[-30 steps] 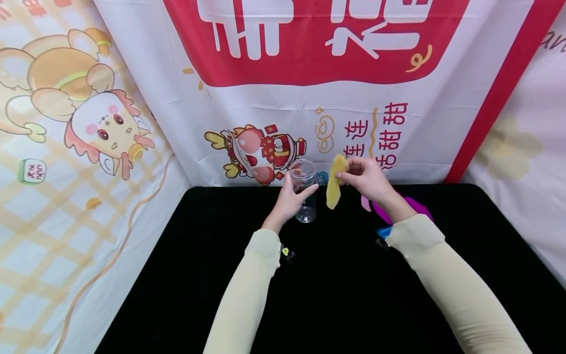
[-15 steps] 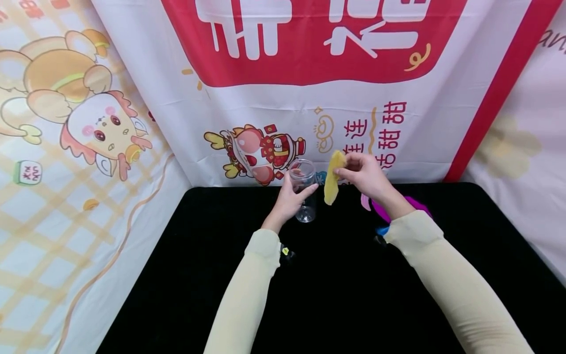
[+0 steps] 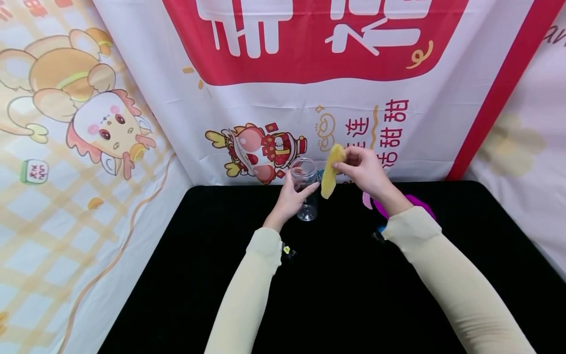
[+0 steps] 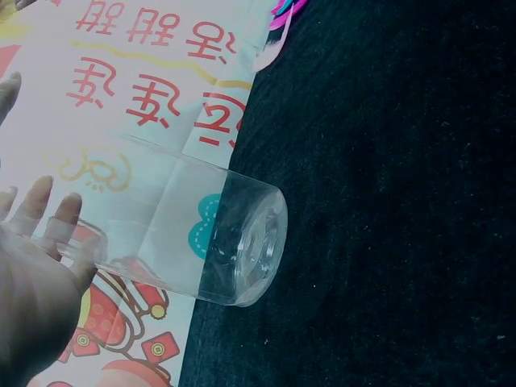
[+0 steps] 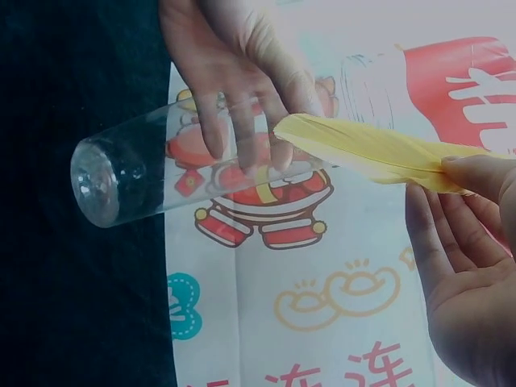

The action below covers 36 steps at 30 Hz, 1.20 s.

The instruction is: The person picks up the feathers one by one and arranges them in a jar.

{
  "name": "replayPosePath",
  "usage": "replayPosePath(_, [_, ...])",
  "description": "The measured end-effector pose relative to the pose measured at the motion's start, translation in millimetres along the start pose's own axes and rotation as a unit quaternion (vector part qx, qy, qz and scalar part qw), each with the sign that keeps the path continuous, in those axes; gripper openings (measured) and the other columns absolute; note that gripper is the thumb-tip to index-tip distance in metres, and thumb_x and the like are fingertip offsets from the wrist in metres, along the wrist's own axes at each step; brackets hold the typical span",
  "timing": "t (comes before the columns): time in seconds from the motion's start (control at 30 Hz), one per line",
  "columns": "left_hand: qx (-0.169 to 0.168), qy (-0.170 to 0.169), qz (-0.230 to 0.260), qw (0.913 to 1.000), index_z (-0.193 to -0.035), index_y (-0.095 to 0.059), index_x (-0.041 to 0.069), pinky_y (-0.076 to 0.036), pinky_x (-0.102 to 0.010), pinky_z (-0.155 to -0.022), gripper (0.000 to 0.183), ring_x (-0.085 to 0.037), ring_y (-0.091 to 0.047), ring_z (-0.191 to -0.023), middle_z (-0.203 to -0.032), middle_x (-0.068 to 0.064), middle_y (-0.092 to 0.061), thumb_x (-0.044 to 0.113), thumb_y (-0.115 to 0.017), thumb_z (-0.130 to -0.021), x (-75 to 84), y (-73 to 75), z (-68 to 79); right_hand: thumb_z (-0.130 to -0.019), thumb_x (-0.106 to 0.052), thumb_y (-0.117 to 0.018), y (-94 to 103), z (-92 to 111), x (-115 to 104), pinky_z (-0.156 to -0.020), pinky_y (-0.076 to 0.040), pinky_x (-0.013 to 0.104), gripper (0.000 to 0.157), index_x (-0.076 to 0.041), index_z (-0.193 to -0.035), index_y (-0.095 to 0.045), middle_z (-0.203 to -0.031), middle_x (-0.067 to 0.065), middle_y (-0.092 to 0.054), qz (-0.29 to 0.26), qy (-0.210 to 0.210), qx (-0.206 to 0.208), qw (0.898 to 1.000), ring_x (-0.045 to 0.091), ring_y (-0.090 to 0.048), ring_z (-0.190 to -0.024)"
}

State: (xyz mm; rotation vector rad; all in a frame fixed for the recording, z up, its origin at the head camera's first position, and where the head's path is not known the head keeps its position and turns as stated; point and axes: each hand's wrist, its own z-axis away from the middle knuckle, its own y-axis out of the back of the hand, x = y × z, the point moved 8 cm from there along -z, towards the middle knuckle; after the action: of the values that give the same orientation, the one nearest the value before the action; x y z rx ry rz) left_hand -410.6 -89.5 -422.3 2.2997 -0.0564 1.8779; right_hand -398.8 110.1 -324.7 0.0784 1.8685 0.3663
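Note:
A clear plastic jar stands upright near the back edge of the black table, open at the top. My left hand grips it round the upper part, fingers behind and thumb in front; the left wrist view shows the jar's bare bottom. Between thumb and fingers, my right hand pinches a yellow feather near its upper end. The feather hangs tilted just right of the jar, its lower tip apart from the rim. In the right wrist view the feather points toward the left hand.
Purple feathers, a pale pink one and a bit of blue lie on the black tabletop, partly hidden by my right forearm. A printed white cloth hangs right behind the table's back edge.
My right hand has moved slightly up and left, bringing the yellow feather higher and closer to the jar. The left hand and jar have stayed in place.

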Motion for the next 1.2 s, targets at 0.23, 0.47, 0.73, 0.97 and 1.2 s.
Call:
replayPosePath(0.23, [-0.007, -0.004, 0.013, 0.9999, -0.142, -0.033, 0.013, -0.031, -0.055, -0.118, 0.061, -0.03, -0.05, -0.136, -0.145, -0.013, -0.045, 0.026, -0.074, -0.097, -1.4, -0.7, -3.0, -0.093, -0.009, -0.077, -3.3, -3.3, -3.9, -0.077, -0.061, 0.029, 0.021, 0.003, -0.108, -0.07, -0.104, 0.011, -0.075, -0.031, 0.001, -0.002, 1.0, 0.019, -0.072, -0.091])
replayPosePath(0.47, [0.0, 0.0, 0.004, 1.0, -0.142, -0.033, 0.012, -0.032, -0.053, -0.119, 0.058, -0.03, -0.049, -0.136, -0.145, -0.014, -0.046, 0.018, -0.071, -0.098, -2.0, -0.5, -2.3, -0.093, -0.007, -0.076, -6.4, -5.5, -8.6, -0.077, -0.06, 0.028, 0.019, 0.006, -0.104, -0.069, -0.103, 0.013, -0.075, -0.04, 0.021, 0.017, 0.999, 0.016, -0.072, -0.088])
replayPosePath(0.73, [-0.002, 0.003, -0.001, 1.0, -0.145, -0.031, 0.009, -0.03, -0.052, -0.12, 0.061, -0.032, -0.047, -0.139, -0.146, -0.014, -0.045, 0.017, -0.07, -0.099, -3.8, 0.7, -2.3, -0.093, -0.006, -0.076, -8.2, -7.6, -11.7, -0.073, -0.059, 0.025, 0.018, 0.006, -0.105, -0.07, -0.1, 0.009, -0.076, -0.043, 0.024, 0.024, 0.999, 0.013, -0.071, -0.086])
replayPosePath(0.97, [-0.005, -0.016, -0.001, 0.9999, -0.143, -0.032, 0.007, -0.03, -0.053, -0.12, 0.06, -0.033, -0.05, -0.137, -0.143, -0.016, -0.048, 0.016, -0.071, -0.098, 0.5, -0.1, -0.8, -0.093, -0.008, -0.076, -9.4, -7.9, -17.2, -0.068, -0.056, 0.022, 0.02, 0.006, -0.107, -0.07, -0.101, 0.008, -0.076, -0.049, 0.033, 0.036, 0.998, 0.014, -0.072, -0.086])
replayPosePath(1.2, [-0.004, -0.012, 0.002, 0.9999, -0.141, -0.034, 0.01, -0.03, -0.054, -0.119, 0.058, -0.032, -0.05, -0.136, -0.141, -0.013, -0.048, 0.017, -0.072, -0.098, 1.2, 0.3, 0.3, -0.094, -0.009, -0.074, -8.5, -7.4, -21.0, -0.076, -0.059, 0.025, 0.019, 0.004, -0.107, -0.07, -0.107, 0.014, -0.074, -0.057, 0.033, 0.039, 0.997, 0.016, -0.072, -0.091])
